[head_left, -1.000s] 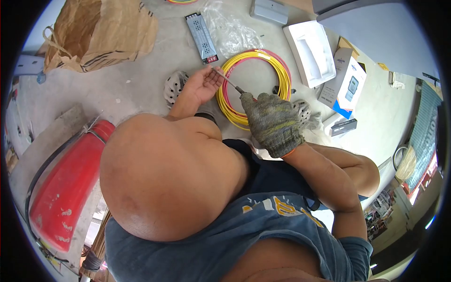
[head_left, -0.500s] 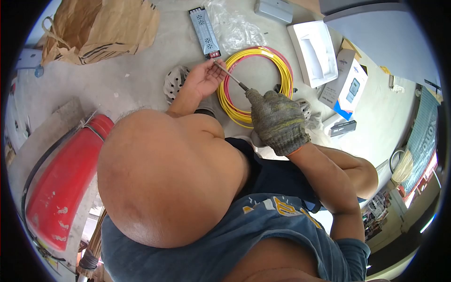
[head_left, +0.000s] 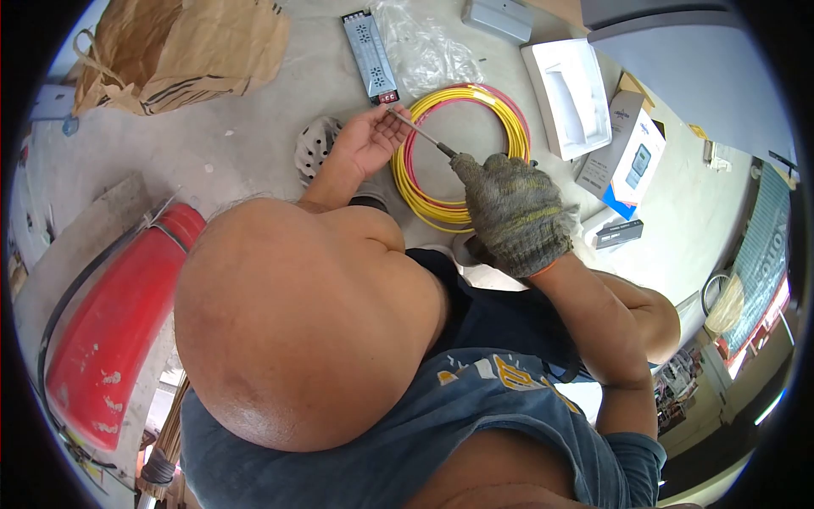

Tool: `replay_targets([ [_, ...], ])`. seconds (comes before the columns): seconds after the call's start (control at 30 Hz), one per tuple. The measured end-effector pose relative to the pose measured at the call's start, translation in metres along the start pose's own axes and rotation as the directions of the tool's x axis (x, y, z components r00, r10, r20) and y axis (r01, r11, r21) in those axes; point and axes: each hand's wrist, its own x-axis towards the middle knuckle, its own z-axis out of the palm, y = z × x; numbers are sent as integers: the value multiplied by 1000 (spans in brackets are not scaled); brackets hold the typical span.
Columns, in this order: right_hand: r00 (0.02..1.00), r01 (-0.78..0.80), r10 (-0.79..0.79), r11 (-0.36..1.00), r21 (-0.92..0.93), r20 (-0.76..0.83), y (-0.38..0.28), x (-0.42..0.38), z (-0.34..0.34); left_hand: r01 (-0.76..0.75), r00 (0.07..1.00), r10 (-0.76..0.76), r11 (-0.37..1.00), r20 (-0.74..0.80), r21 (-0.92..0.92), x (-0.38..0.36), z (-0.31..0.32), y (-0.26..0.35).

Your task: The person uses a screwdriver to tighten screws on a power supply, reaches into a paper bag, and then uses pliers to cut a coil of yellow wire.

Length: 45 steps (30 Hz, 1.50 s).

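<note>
My right hand (head_left: 519, 214), in a grey knitted glove, is closed round the handle of a screwdriver (head_left: 424, 136). The thin metal shaft points up and left to my bare left hand (head_left: 373, 140), whose fingertips are at its tip. Whether anything small is pinched there is too small to tell. Just above those fingertips lies a silver perforated power supply (head_left: 370, 58) with a red terminal block at its lower end. A coil of yellow and red cable (head_left: 519, 127) lies on the floor behind the screwdriver and my gloved hand.
A brown paper bag (head_left: 182, 59) stands at the upper left, a red cylinder (head_left: 119, 322) at the left. Clear plastic wrap (head_left: 428, 55) lies beside the power supply. A white tray (head_left: 599, 127), a printed box (head_left: 623, 153) and a small black box (head_left: 620, 233) are at the right.
My gloved right hand has shifted slightly right, with the screwdriver in it. My left hand has hardly moved and its fingertips are still at the tip.
</note>
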Motion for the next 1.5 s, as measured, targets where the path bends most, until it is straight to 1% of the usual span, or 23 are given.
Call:
replay_targets([
  [0.07,1000,21,-21,1000,13,1,2,1,-8,19,1000,-18,999,-25,44,0,1,2],
  [0.1,999,45,-45,999,-14,10,3,1,-9,19,1000,-18,999,-26,42,1,-1,2],
  [0.17,998,68,-67,997,-41,19,4,2,-9,52,997,-44,991,-69,126,3,-4,4],
  [0.23,998,49,-50,998,25,36,2,4,-5,60,996,-50,989,-72,137,5,-4,4],
  [0.27,998,52,-53,998,24,37,1,4,1,66,996,-55,987,-75,146,5,-4,5],
  [0.37,1000,-2,2,1000,-24,-9,-6,6,18,68,993,-52,985,-101,161,6,-3,4],
  [0.43,997,23,-20,999,41,-76,-11,6,21,62,991,-46,990,-128,129,9,-1,1],
  [0.5,998,14,-12,999,38,-65,-18,7,18,52,987,-37,994,-154,95,12,1,-3],
  [0.57,999,5,-3,999,35,-54,-22,9,18,38,973,-14,994,-230,102,15,2,-7],
  [0.63,1000,11,-9,995,95,-15,-23,13,18,38,966,-12,995,-258,94,17,5,-9],
  [0.67,1000,8,-7,995,95,-14,-26,14,18,34,959,-9,996,-283,85,16,6,-9],
  [0.7,1000,-9,10,997,75,-17,-29,17,18,36,960,-10,996,-282,85,16,7,-9],
  [0.77,999,-31,32,998,53,-20,-32,20,18,-15,962,35,997,-272,74,16,8,-11],
  [0.9,999,-30,31,999,31,-42,-36,25,22,-28,971,31,999,-238,17,21,8,-10],
  [0.97,999,-38,39,999,20,-33,-40,28,23,6,984,-12,999,-176,-34,23,4,-8],
  [1.03,999,-27,26,999,-33,-25,-42,30,20,0,981,-5,1000,-192,-28,27,2,-8],
  [1.1,999,-20,18,999,-43,-40,-44,30,21,0,979,-4,1000,-205,-19,26,6,-11],
  [1.17,998,-21,17,998,-54,-62,-45,31,22,-68,956,80,996,-281,50,25,12,-13],
  [1.27,999,-33,32,999,-38,-25,-46,34,24,-58,969,61,998,-240,18,27,6,-11],
  [1.33,999,-53,53,997,-53,-12,-48,34,25,-56,970,63,998,-235,35,29,1,-10],
  [1.4,998,-55,54,997,-62,-16,-47,34,23,-51,973,62,997,-225,52,34,-2,-9],
  [1.47,998,-61,60,996,-67,-15,-46,30,25,-23,973,25,1000,-230,11,34,-4,-8],
  [1.5,999,-28,27,999,-34,-46,-43,29,25,-21,973,24,1000,-228,16,32,-2,-7],
])
